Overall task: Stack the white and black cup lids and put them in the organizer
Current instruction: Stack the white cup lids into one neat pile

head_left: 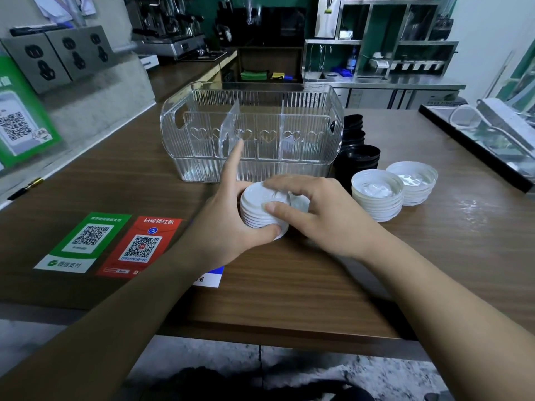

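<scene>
A stack of several white lids (260, 209) stands on the wooden counter in front of the clear organizer (252, 131). My left hand (228, 221) holds the stack from the left, thumb along its base and index finger pointing up. My right hand (318, 215) grips the stack from above and the right, fingers curled over its top. Two more white lid stacks (377, 198) (412, 182) lie upside down to the right. Black lid stacks (357, 157) stand beside the organizer's right end. The organizer's compartments hold nothing.
QR code stickers (115, 244) lie flat on the counter at the left. A pen (26, 188) sits near the left wall. A glass case (492, 134) borders the counter's right side. An espresso machine (170, 27) and steel shelves stand at the back.
</scene>
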### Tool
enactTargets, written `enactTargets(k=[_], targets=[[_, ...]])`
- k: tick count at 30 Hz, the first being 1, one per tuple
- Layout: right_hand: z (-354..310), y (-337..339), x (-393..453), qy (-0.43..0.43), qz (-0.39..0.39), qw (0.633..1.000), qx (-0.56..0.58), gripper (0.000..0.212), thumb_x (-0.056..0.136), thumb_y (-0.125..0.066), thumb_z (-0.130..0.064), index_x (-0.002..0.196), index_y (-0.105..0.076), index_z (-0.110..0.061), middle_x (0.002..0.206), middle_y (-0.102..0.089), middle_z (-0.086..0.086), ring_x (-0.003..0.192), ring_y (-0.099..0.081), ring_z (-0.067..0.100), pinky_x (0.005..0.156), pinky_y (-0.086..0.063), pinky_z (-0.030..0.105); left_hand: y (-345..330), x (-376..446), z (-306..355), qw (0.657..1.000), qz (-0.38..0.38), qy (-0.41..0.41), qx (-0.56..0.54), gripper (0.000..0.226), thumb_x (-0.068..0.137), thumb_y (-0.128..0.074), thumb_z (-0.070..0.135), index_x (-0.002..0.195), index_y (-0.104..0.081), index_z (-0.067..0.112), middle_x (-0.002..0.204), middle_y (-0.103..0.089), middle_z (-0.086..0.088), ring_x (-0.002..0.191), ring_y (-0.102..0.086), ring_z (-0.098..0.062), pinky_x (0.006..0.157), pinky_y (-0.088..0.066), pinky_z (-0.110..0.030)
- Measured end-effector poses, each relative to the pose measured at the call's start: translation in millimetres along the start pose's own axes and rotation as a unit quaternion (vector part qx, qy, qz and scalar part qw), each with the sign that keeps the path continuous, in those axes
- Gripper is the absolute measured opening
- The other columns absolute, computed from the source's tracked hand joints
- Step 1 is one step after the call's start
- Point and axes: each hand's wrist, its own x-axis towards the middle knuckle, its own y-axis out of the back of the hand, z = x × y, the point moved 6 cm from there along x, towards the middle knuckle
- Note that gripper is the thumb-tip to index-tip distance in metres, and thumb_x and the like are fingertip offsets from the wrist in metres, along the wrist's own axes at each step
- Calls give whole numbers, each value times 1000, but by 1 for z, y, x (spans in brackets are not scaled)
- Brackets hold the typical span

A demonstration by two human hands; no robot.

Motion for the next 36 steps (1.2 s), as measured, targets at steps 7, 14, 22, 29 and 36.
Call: enactTargets(k=[7,14,22,29,36], targets=[[6,1,-1,-49,26,998,9,47,94,-86,-47,135,-79,-25,136,-76,-17,130,-66,-6,116,-50,28,0,0,-4,999,9,26,20,141,71,-101,52,177,-9,56,135,-75,18,127,-77,-12,116,-58,-52],[6,-2,-2,-25,18,1000,7,49,96,-82,-50,139,-72,-29,118,-80,-13,110,-75,9,99,-58,42,0,-1,-2,999,13,-17,31,85,77,-99,40,146,-51,31,143,-71,12,136,-71,-17,117,-55,-56],[14,25,-6,16,45,994,-98,30,102,-74,-44,120,-80,-21,117,-77,-10,110,-69,9,101,-53,34,2,-2,-1,995,27,-23,95,52,92,-91,25,130,-56,30,134,-68,12,124,-66,-20,108,-54,-50],[31,14,-8,33,30,967,-251,25,80,-96,-42,92,-83,-24,92,-65,-6,87,-56,24,79,-43,43,6,-1,-4,992,44,-4,121,52,95,-89,31,131,-52,35,136,-64,17,124,-61,-9,104,-49,-33],[34,8,-6,11,14,964,-267,21,86,-92,-31,74,-75,-26,83,-63,-8,84,-54,23,79,-40,43,6,-1,-4,992,42,-9,120,51,95,-88,30,133,-54,37,136,-63,18,127,-60,-8,103,-45,-24]])
